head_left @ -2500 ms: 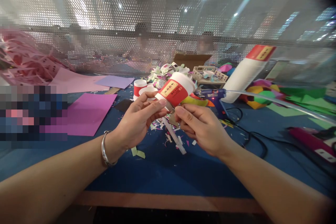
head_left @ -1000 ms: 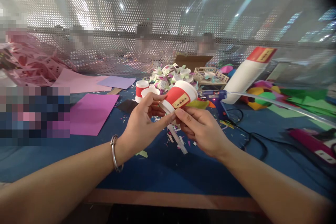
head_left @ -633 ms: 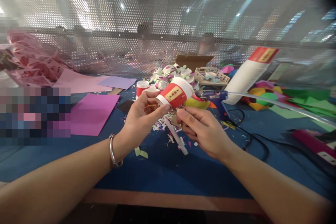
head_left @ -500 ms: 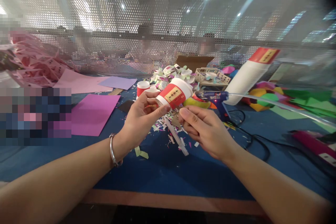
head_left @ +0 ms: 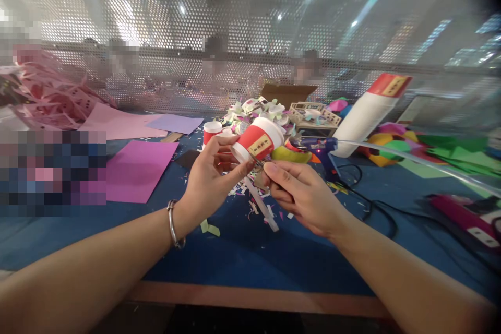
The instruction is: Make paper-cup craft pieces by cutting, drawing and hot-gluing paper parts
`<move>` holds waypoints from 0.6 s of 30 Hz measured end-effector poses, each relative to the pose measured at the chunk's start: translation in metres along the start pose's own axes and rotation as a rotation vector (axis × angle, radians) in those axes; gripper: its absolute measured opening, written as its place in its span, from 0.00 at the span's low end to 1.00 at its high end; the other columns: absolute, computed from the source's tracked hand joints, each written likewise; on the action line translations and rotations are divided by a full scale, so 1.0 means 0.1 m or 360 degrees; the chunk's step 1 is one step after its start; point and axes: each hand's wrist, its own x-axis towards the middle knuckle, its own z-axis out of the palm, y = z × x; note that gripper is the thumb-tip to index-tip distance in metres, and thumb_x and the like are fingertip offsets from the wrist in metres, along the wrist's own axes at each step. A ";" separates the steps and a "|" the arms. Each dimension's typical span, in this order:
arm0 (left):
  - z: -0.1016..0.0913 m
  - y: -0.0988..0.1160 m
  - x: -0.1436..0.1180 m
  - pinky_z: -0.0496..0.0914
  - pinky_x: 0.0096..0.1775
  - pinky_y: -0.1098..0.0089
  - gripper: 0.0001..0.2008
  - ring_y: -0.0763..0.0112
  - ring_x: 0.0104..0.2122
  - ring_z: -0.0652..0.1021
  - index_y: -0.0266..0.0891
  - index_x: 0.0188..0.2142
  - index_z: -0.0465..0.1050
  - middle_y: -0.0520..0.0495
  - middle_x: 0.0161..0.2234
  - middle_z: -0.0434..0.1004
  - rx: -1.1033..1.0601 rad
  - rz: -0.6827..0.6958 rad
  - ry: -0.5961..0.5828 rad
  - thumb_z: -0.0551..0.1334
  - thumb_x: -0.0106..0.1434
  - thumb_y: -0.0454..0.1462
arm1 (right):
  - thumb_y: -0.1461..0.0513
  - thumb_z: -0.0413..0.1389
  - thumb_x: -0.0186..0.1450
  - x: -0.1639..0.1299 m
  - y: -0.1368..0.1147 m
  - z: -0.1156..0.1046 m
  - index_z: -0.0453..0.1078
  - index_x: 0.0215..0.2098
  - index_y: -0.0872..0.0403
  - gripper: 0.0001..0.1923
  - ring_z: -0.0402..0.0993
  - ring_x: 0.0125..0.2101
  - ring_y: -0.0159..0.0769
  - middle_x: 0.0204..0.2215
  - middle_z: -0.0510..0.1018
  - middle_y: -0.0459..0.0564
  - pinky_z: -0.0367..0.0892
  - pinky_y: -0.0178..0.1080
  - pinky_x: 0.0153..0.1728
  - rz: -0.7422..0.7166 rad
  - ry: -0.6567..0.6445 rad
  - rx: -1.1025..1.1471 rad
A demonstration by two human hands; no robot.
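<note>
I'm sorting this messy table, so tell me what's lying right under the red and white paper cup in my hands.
Under the paper cup, paper scraps and a white strip litter the blue table. Your right hand hides whatever lies beneath it.

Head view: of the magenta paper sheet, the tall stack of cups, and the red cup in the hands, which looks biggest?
1. magenta paper sheet
2. tall stack of cups
3. red cup, though nearness to the camera makes real size unsure.

Right hand (head_left: 303,195) back at paper cup (head_left: 257,143) base; cup lower.
</note>
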 end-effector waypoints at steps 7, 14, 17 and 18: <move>0.01 0.05 0.01 0.77 0.40 0.65 0.23 0.67 0.39 0.79 0.41 0.52 0.69 0.45 0.45 0.77 0.0023 0.0002 0.0038 0.71 0.60 0.40 | 0.48 0.59 0.68 0.01 -0.01 -0.01 0.68 0.28 0.56 0.20 0.43 0.16 0.22 0.15 0.51 0.36 0.37 0.30 0.13 0.0007 -0.0001 0.0041; 0.03 0.06 0.01 0.77 0.39 0.66 0.22 0.68 0.39 0.79 0.41 0.51 0.70 0.45 0.46 0.78 0.0027 0.0071 0.0057 0.72 0.59 0.39 | 0.48 0.58 0.68 0.00 -0.03 -0.02 0.68 0.28 0.55 0.20 0.42 0.16 0.22 0.16 0.51 0.36 0.37 0.30 0.13 0.0028 -0.0030 0.0069; 0.04 0.08 0.01 0.77 0.39 0.66 0.23 0.66 0.40 0.79 0.41 0.52 0.71 0.45 0.46 0.78 0.0047 0.0040 0.0080 0.72 0.58 0.39 | 0.48 0.58 0.68 -0.01 -0.04 -0.03 0.68 0.28 0.56 0.21 0.42 0.16 0.22 0.16 0.52 0.36 0.37 0.30 0.13 0.0024 -0.0033 0.0071; 0.04 0.08 0.01 0.77 0.40 0.66 0.23 0.66 0.40 0.79 0.41 0.52 0.71 0.45 0.46 0.78 0.0042 0.0026 0.0080 0.72 0.58 0.40 | 0.48 0.59 0.68 -0.01 -0.05 -0.03 0.68 0.28 0.56 0.21 0.42 0.16 0.22 0.16 0.52 0.36 0.37 0.30 0.13 0.0029 -0.0035 0.0074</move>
